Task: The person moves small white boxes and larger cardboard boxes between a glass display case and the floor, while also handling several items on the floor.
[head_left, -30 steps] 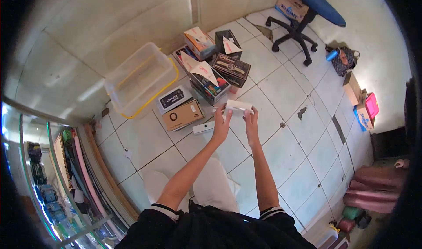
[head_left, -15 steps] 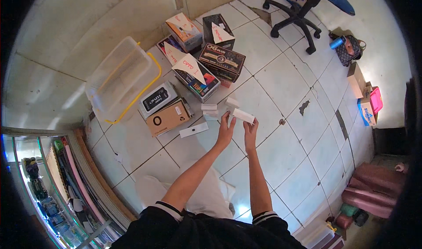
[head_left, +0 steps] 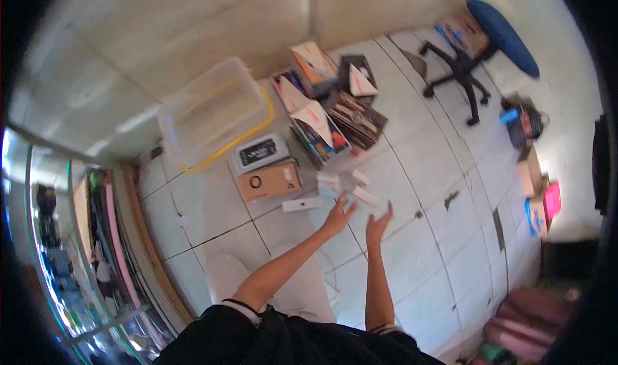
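Several small white boxes (head_left: 364, 196) lie loosely grouped on the tiled floor. My left hand (head_left: 338, 215) is open just beside them, near the lower one, and my right hand (head_left: 378, 223) is open a little to their right and below, both with nothing visible in them. A longer white box (head_left: 301, 203) lies left of my left hand. Behind it are a brown box (head_left: 270, 181) and a black-and-white box (head_left: 262, 151). A cluster of larger mixed boxes (head_left: 315, 132), some topped with handwritten paper pieces, sits farther back. The picture is somewhat blurred by motion.
A clear plastic bin (head_left: 212, 123) with yellow handles stands back left. A glass cabinet (head_left: 64, 249) lines the left side. A swivel chair (head_left: 505, 40), a bag (head_left: 524, 123), small cardboard boxes (head_left: 529, 172) and pink cushioning (head_left: 528, 326) are along the right.
The white box held between both my hands earlier now lies on the floor with the other white ones. My hands have let go and moved apart from it. The view has shifted.
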`<state>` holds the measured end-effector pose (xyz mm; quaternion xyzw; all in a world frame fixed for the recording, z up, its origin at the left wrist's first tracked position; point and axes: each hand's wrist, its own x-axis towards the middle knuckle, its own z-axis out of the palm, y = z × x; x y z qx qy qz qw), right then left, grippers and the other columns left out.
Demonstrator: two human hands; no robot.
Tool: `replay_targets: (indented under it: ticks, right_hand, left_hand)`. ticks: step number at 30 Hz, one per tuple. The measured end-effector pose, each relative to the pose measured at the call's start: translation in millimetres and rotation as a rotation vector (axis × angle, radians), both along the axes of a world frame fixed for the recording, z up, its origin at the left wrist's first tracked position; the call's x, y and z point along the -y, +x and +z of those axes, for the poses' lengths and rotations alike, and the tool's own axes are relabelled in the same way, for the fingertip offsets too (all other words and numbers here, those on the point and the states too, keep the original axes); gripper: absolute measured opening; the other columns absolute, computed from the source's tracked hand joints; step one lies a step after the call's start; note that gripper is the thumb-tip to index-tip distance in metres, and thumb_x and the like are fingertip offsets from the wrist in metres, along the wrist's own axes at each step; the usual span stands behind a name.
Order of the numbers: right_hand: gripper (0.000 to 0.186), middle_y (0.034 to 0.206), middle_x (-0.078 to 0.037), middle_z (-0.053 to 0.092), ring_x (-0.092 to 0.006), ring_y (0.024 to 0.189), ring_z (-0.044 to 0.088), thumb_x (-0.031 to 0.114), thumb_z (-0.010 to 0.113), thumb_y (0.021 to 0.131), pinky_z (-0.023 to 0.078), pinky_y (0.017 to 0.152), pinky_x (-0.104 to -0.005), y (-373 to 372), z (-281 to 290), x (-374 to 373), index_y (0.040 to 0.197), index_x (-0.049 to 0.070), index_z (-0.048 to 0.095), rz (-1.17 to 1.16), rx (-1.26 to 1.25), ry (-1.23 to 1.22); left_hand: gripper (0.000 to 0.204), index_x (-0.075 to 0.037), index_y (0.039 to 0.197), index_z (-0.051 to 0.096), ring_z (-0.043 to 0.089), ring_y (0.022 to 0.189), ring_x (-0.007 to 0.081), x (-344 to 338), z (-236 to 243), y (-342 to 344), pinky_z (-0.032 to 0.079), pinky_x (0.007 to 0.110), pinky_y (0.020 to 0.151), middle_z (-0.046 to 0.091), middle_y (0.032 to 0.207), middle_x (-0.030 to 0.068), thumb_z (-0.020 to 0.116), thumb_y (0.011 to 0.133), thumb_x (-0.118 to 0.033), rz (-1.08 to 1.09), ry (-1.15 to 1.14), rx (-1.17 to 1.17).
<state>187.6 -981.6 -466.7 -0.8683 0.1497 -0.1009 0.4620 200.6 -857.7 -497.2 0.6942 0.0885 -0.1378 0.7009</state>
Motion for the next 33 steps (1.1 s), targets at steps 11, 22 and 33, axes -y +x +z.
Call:
replay_targets:
  ticks: [11,22,33]
  right_hand:
    - [0.038,0.126,-0.015,0.033,-0.0271,0.120,0.031,0.009,0.046,0.081,0.021,0.100,-0.0370,60.3,194.7,-256.1,0.118,0.000,0.038,0.703,0.441,0.153]
    - [0.034,0.124,-0.016,0.038,-0.0286,0.118,0.034,0.008,0.049,0.079,0.023,0.100,-0.0356,-45.7,376.3,-580.3,0.113,0.003,0.045,1.603,0.580,0.501]
    - [0.035,0.119,-0.011,0.041,-0.0199,0.116,0.036,0.007,0.049,0.082,0.026,0.101,-0.0325,-119.7,430.6,-752.6,0.116,0.001,0.041,1.965,0.459,0.868]
  left_hand:
    - [0.035,-0.002,0.120,0.038,0.042,0.112,0.0171,-293.5,213.7,-66.1,0.030,0.031,0.096,0.047,0.118,0.0082,0.044,0.089,-0.017,0.657,-0.193,0.523]
    - [0.026,-0.002,0.113,0.044,0.041,0.112,0.0181,-501.0,410.0,-216.6,0.030,0.033,0.096,0.047,0.115,0.0096,0.041,0.089,-0.011,1.493,0.515,0.837]
    - [0.037,-0.003,0.120,0.035,0.032,0.120,0.0203,-604.9,476.4,-254.0,0.019,0.034,0.102,0.038,0.125,0.0105,0.045,0.085,-0.009,1.715,0.643,0.941]
